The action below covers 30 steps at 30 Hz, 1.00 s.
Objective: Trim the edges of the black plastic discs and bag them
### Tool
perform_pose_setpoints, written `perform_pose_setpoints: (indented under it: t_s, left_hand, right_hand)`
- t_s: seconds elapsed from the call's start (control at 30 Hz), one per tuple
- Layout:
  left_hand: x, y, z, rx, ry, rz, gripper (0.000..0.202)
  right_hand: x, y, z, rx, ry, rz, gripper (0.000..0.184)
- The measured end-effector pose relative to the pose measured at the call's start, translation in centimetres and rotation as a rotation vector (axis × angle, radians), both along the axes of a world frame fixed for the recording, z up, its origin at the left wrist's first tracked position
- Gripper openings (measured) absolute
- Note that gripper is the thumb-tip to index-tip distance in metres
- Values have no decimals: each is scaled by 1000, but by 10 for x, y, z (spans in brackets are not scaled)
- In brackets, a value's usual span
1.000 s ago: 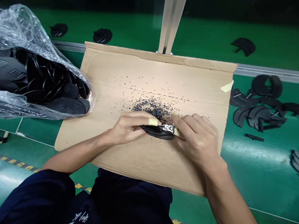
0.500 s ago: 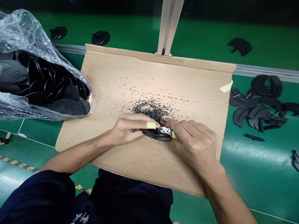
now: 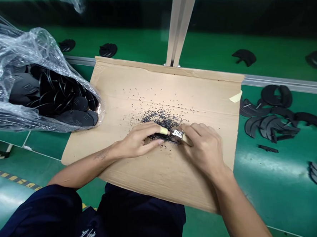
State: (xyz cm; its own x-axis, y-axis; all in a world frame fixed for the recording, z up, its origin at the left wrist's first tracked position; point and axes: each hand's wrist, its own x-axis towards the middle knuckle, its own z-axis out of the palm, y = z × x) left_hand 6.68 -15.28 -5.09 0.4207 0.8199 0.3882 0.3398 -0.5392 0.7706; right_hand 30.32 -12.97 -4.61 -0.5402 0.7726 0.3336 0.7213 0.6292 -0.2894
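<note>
Over the cardboard sheet [image 3: 144, 171], my left hand [image 3: 138, 140] grips a flat, rounded black plastic part [image 3: 169, 139] between thumb and fingers, with yellow tape wrapped on one finger. My right hand [image 3: 206, 144] is closed around small nippers [image 3: 177, 133]. Their silver head lies at the part's upper right edge, and the handles are mostly hidden in my palm. Yellow tape also shows on a right-hand finger. Small black plastic clippings [image 3: 161, 117] are scattered on the cardboard just beyond both hands.
At the left lies an open clear plastic bag [image 3: 40, 122] full of black plastic discs [image 3: 79, 118]. Curved black parts [image 3: 273, 125] are heaped on the green table [image 3: 261, 189] at the right. A metal post [image 3: 177, 30] stands behind the cardboard.
The black part has tilted, so less of its face shows, and my left thumb now lies along its near edge. The nippers remain at its right end. The view has shifted slightly.
</note>
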Motion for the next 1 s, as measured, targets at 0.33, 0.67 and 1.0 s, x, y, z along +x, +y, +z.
perform_pose_setpoints:
  t_s: [0.33,0.67,1.0]
  left_hand:
    - [-44,72,51,34,223,189,40]
    - [-51,228,56,-84,821,473,36]
    - [27,188,105,-219,852,-497,38]
  right_hand:
    - [2,4,3,90,-66,-64,14]
    - [-6,-15,7,93,12,-43,26]
    - [-5,-22,0,219,10,49,30]
